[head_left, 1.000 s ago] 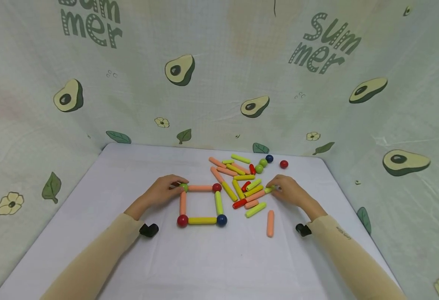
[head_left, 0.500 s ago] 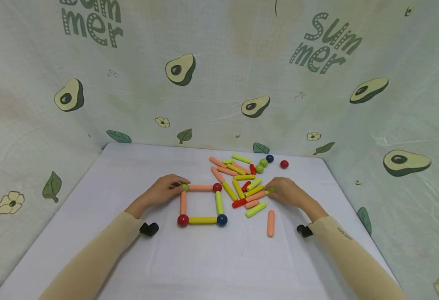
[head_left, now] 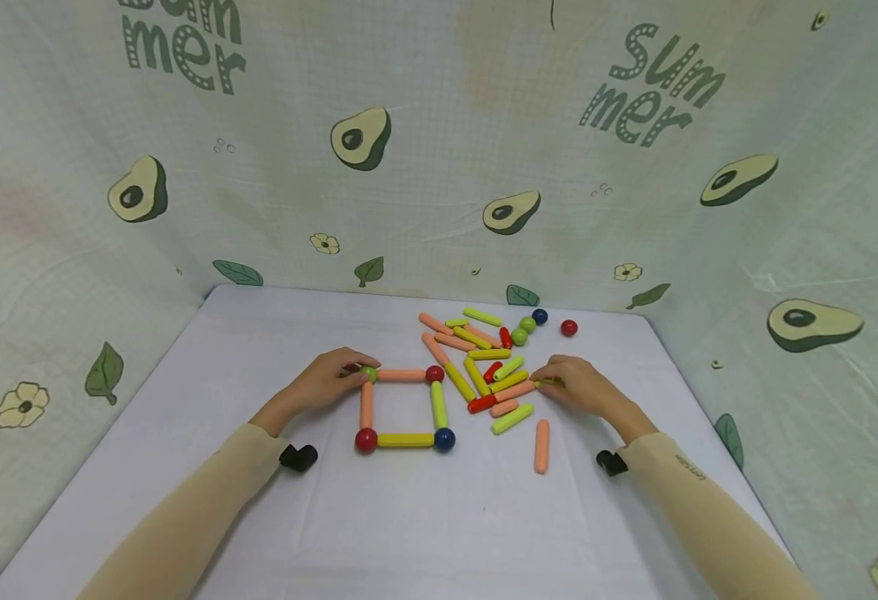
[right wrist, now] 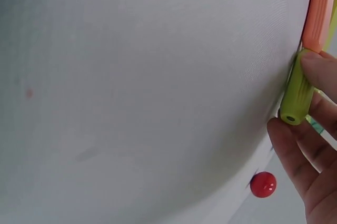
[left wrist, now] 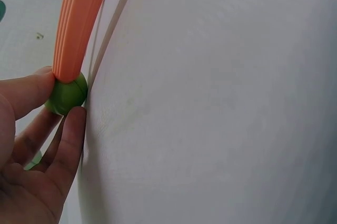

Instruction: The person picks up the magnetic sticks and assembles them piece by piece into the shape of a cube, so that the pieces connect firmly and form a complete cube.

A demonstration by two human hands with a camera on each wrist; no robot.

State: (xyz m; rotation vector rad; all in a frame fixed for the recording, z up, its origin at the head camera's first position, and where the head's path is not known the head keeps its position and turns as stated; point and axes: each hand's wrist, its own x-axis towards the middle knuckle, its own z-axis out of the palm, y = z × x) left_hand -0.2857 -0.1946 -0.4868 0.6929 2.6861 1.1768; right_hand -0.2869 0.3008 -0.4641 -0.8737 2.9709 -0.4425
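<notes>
A square of rods and balls lies on the white table. My left hand (head_left: 326,379) pinches the green ball (left wrist: 67,96) at its far left corner; an orange rod (left wrist: 79,23) joins that ball. The other corners are a red ball (head_left: 435,374), another red ball (head_left: 366,440) and a blue ball (head_left: 444,439). A yellow rod (head_left: 405,440) forms the near side, a light green rod (head_left: 439,405) the right one. To the right, my right hand (head_left: 577,383) pinches a short green rod (right wrist: 297,92), its end against an orange rod (head_left: 516,391) in line with a red rod (head_left: 481,404).
Loose yellow, orange, red and green rods (head_left: 489,355) are scattered between the square and my right hand. Behind them sit green balls (head_left: 527,325), a blue ball (head_left: 540,317) and a red ball (head_left: 570,327). One orange rod (head_left: 541,446) lies apart, nearer me.
My right hand has shifted slightly, first left, then a little right; the joined orange and red rods have shifted with it. My left hand has stayed on the green ball.
</notes>
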